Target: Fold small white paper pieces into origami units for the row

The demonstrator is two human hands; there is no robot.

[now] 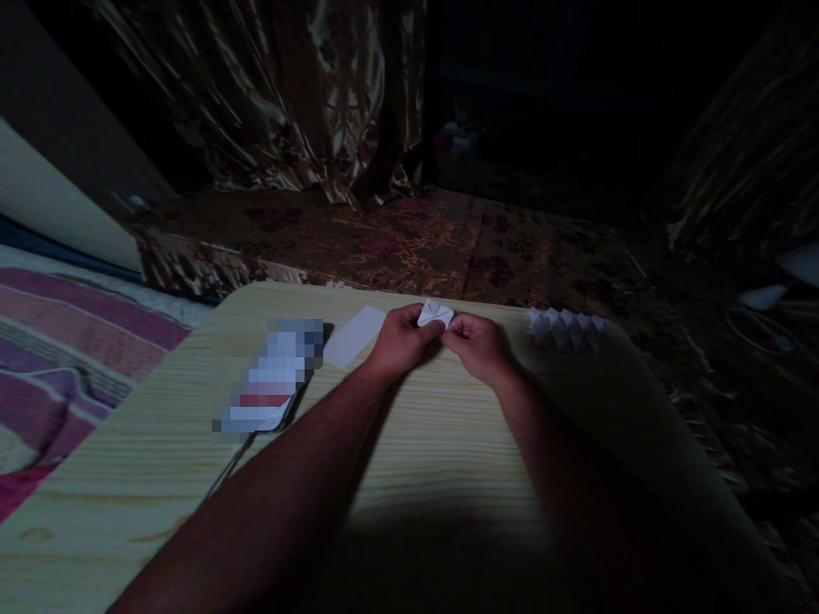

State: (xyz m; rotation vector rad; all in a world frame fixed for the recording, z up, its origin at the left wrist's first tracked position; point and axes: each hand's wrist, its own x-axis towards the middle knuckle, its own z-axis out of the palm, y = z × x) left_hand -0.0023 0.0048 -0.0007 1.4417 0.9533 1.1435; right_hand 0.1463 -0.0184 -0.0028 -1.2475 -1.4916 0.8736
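A small folded piece of white paper (435, 313) with crease lines is held up between my two hands over the far part of the table. My left hand (403, 341) is closed on its left and lower side, thumb across the front. At its lower right corner, my right hand (473, 343) pinches the edge with thumb and fingertips. Flat white paper (356, 334) lies on the table just left of my left hand. To the right of my right hand stands a cluster of several folded white paper pieces (566, 329), pointed and set in rows.
The pale wood-grain table (441, 477) has rounded corners. A phone-like device (269, 375), its screen blurred out, lies at left with a cable (223, 473). Beyond are a patterned cloth-covered ledge (384, 243) and curtains (307, 94). A striped bed cover (70, 341) is at left.
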